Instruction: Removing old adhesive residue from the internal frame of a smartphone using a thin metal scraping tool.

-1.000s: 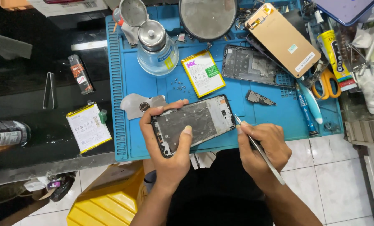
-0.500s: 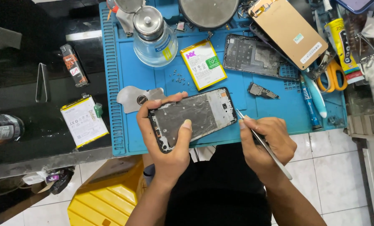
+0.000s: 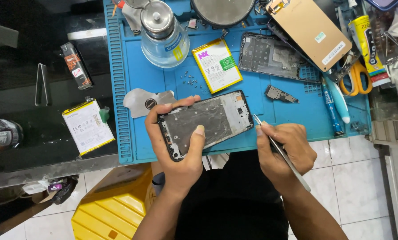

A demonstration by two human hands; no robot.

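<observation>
My left hand (image 3: 174, 146) grips an opened phone frame (image 3: 219, 116) with a bare grey inside, thumb lying across its near edge, above the front edge of a blue work mat (image 3: 292, 113). My right hand (image 3: 285, 149) holds thin metal tweezers (image 3: 281, 151); their tip points at the frame's right end, just beside it. On the mat behind lie a white and yellow battery (image 3: 216, 64), several tiny screws (image 3: 189, 80) and a small circuit board (image 3: 281, 94).
Farther back on the mat stand a glass dispenser bottle (image 3: 163, 35), a second phone frame (image 3: 272, 55) and a gold phone back (image 3: 310, 29). Orange scissors (image 3: 357, 80), a glue tube (image 3: 368, 44) and pens lie right. Another battery (image 3: 87, 126) and a lighter (image 3: 76, 64) sit on the black counter. A yellow stool (image 3: 114, 209) stands below.
The view has shifted so the mat sits higher and farther left. Both hands keep their grips; the tweezers' tip stays at the frame's right end.
</observation>
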